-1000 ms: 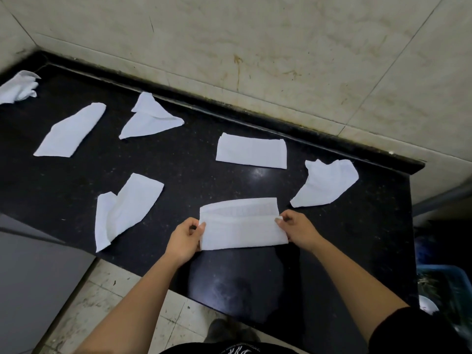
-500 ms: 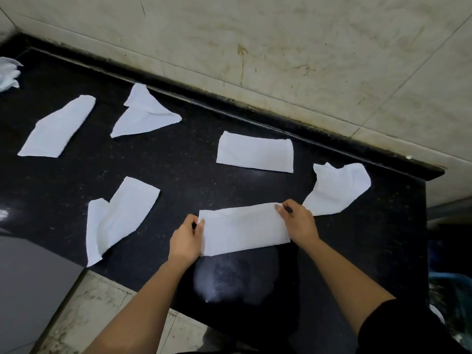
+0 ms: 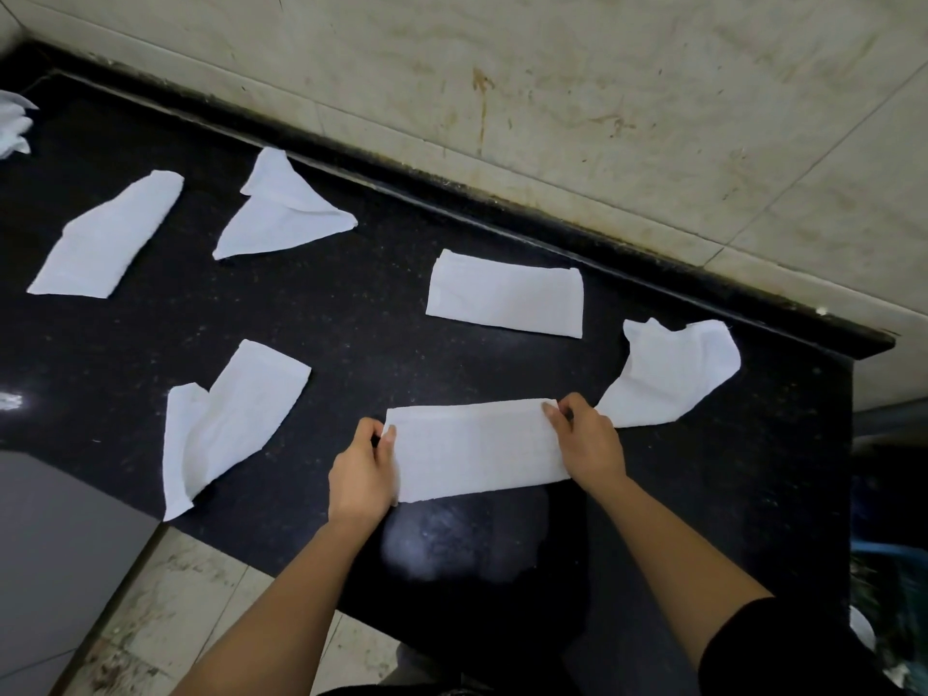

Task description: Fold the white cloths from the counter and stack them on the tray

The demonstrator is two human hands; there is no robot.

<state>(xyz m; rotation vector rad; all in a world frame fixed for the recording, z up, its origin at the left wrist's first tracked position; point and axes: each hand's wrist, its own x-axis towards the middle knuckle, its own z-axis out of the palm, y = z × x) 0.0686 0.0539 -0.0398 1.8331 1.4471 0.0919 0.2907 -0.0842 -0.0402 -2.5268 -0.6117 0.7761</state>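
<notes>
A white cloth (image 3: 477, 447), folded into a long strip, lies on the black counter (image 3: 351, 334) in front of me. My left hand (image 3: 361, 469) pinches its left end and my right hand (image 3: 587, 444) pinches its right end. Several other white cloths lie about: a folded strip (image 3: 504, 293) behind it, a crumpled one (image 3: 668, 374) at the right, a loose one (image 3: 226, 424) at the left, a triangular one (image 3: 278, 213) and another strip (image 3: 108, 236) farther left. No tray is in view.
A stained tiled wall (image 3: 602, 118) runs along the counter's back edge. A bunched white cloth (image 3: 12, 123) lies at the far left edge. A grey surface (image 3: 55, 545) sits at lower left, floor tiles (image 3: 176, 620) below. The counter ends at the right, with a blue container (image 3: 889, 570) beyond.
The cloth's far edge was folded over toward me, making a narrower strip. Both hands stayed at its ends, and the view shifted slightly right.
</notes>
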